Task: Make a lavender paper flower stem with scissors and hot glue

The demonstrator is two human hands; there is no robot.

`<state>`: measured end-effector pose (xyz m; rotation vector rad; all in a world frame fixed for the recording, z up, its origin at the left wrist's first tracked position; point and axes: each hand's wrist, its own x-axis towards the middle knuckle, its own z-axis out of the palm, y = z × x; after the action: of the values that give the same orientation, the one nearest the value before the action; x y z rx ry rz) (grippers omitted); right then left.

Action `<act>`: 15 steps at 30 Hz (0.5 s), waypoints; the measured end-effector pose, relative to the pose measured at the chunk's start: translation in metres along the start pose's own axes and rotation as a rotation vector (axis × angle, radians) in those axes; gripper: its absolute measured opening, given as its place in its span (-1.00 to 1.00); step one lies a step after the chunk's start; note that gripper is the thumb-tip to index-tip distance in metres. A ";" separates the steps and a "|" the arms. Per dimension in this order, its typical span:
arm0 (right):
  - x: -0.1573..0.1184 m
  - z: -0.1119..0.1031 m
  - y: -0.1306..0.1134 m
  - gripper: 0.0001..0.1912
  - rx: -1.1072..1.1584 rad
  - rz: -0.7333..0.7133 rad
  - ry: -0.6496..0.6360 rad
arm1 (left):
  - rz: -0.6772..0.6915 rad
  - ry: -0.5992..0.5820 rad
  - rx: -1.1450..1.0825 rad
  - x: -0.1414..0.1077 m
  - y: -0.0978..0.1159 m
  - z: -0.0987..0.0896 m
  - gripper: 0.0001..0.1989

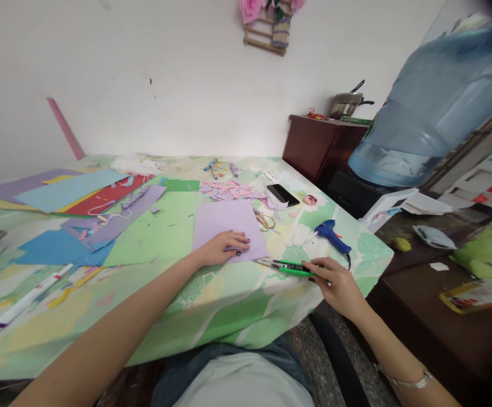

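Note:
My left hand [224, 247] lies flat on a sheet of purple paper [224, 217], its fingers stretched out to the right. Between the fingers of my right hand [335, 280] is a green utility knife [294, 267], its blade pointing left near the paper's lower right corner. Whether the blade touches the sheet I cannot tell. Under the purple sheet's left side is a larger light green sheet [161, 226]. Gold-handled scissors [264, 220] lie partly beneath the purple sheet's right edge.
A black phone [283, 195] and a blue glue gun [332, 236] lie on the right of the table. Pink paper scraps [224, 191] are heaped behind the purple sheet. Coloured sheets [74, 189] spread over the left. A large water bottle [424, 107] stands beyond the right edge.

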<state>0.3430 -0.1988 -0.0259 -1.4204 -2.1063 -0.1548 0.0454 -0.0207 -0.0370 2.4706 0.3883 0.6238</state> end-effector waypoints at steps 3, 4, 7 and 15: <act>0.000 0.000 0.000 -0.67 -0.003 -0.008 0.002 | 0.001 -0.002 0.002 0.000 0.000 0.000 -0.69; 0.001 0.000 -0.001 -0.67 -0.005 -0.010 0.002 | 0.001 -0.002 0.003 0.000 -0.001 0.000 -0.69; 0.001 -0.001 -0.002 -0.67 -0.008 -0.007 0.004 | -0.002 -0.003 0.003 0.000 -0.001 0.000 -0.69; 0.002 -0.002 -0.001 -0.65 0.000 -0.012 -0.009 | -0.013 -0.021 0.007 0.000 0.000 -0.002 -0.68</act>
<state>0.3424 -0.1984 -0.0230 -1.4113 -2.1229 -0.1534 0.0444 -0.0198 -0.0361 2.4775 0.3982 0.5917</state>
